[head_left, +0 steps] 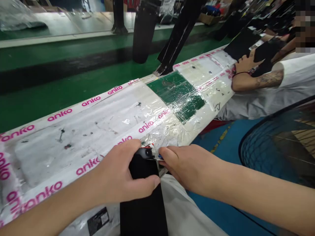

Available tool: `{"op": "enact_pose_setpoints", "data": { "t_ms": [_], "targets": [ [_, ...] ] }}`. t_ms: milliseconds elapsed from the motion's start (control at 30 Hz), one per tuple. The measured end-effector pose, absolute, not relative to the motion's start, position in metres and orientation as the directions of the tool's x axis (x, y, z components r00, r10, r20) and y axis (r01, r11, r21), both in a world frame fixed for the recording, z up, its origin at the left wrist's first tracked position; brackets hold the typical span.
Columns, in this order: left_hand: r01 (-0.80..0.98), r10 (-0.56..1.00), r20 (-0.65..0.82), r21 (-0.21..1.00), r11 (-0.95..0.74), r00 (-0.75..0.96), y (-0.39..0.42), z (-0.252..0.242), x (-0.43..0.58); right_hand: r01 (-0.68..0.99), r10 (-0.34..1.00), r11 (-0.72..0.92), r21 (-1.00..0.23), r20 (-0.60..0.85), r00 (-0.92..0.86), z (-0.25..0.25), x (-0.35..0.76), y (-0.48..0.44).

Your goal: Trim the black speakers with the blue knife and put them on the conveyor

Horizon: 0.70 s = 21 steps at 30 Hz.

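My left hand [130, 177] is closed around the upper end of a long, flat black panel [145, 213], its thumb lying across the front. At that end sits a small dark grey plastic part [145, 153], with thin red and white bits beside it that look like wires. Close on its right, my right hand [183, 164] is closed in a pinch. A small blue bit [160, 156] shows at its fingertips, but most of what it holds is hidden.
A bench [118, 111] covered in white sheet and pink-lettered tape runs diagonally, with a green patch [179, 93]. Black posts [145, 32] stand behind it. At right, a co-worker's hand [247, 62] is over the bench near dark panels. A black mesh basket [278, 154] stands lower right.
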<state>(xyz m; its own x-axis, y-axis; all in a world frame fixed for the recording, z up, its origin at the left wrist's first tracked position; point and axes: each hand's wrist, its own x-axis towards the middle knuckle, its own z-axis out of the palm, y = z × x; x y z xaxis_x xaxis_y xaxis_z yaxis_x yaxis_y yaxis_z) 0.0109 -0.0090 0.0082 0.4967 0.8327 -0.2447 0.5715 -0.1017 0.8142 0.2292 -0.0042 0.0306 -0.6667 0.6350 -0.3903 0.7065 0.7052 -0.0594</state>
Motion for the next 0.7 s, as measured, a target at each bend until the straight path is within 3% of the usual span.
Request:
{"op": "enact_pose_setpoints", "data": {
  "t_ms": [200, 300, 400, 467, 567, 700],
  "targets": [
    [0.541, 0.844, -0.214, 0.834, -0.105, 0.492, -0.014, 0.005, 0.003, 0.733, 0.711, 0.674, -0.095, -0.184, -0.678, 0.053, 0.252, -0.016],
    [0.554, 0.849, -0.231, 0.828, -0.085, 0.476, -0.018, 0.004, 0.002, 0.793, 0.828, 0.51, -0.334, -0.059, -0.557, 0.055, 0.253, -0.036],
    [0.623, 0.874, -0.274, 0.781, -0.041, 0.401, -0.023, 0.008, 0.004, 0.697, 0.901, 0.108, -0.708, -0.226, -0.37, 0.045, 0.236, -0.057],
    [0.612, 0.866, -0.32, 0.791, 0.02, 0.385, -0.025, 0.013, 0.004, 0.539, 0.879, -0.151, -0.829, -0.362, -0.31, 0.034, 0.223, -0.066],
    [0.529, 0.794, -0.395, 0.841, 0.111, 0.463, -0.024, 0.02, 0.0, 0.334, 0.847, -0.382, -0.862, -0.471, -0.246, 0.016, 0.221, -0.073],
    [0.511, 0.732, -0.435, 0.849, 0.138, 0.524, -0.018, 0.016, -0.008, 0.251, 0.861, -0.451, -0.856, -0.491, -0.128, 0.0, 0.245, -0.079]
  ]
}}
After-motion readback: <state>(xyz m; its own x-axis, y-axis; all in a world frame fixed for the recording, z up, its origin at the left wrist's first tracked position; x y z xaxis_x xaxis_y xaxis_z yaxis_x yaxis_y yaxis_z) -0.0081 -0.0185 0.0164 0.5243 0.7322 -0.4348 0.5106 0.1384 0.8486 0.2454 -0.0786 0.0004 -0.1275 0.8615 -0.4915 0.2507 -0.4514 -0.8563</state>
